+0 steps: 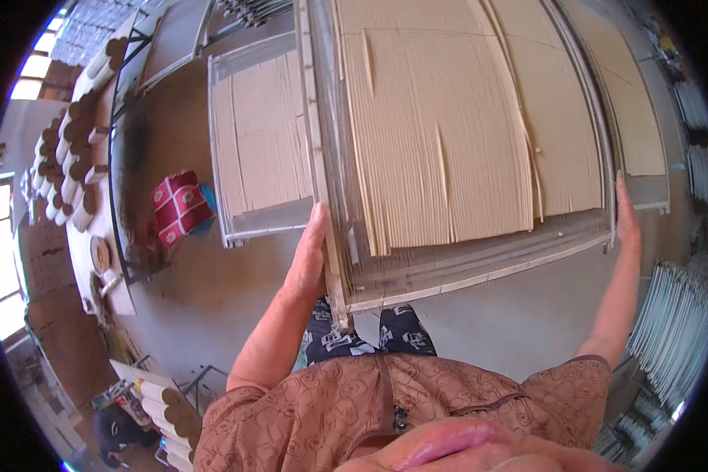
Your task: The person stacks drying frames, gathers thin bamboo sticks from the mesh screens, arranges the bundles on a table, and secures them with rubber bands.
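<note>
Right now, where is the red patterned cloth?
In the head view, the red patterned cloth is left of the left hand, beside a framed screen.

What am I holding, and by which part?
A large rectangular mesh frame bearing beige strips: left hand at its left side, right hand at its right.

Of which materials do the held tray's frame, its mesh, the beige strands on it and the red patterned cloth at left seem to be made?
Tray's frame: wood or perhaps metal; pale, dull rails with dark marks.
Mesh: wire or plastic; grey, fine, partly see-through.
Beige strands: possibly dried dough; matte, thin, parallel.
Red patterned cloth: probably woven fabric; matte, limp, with white bands.
</note>
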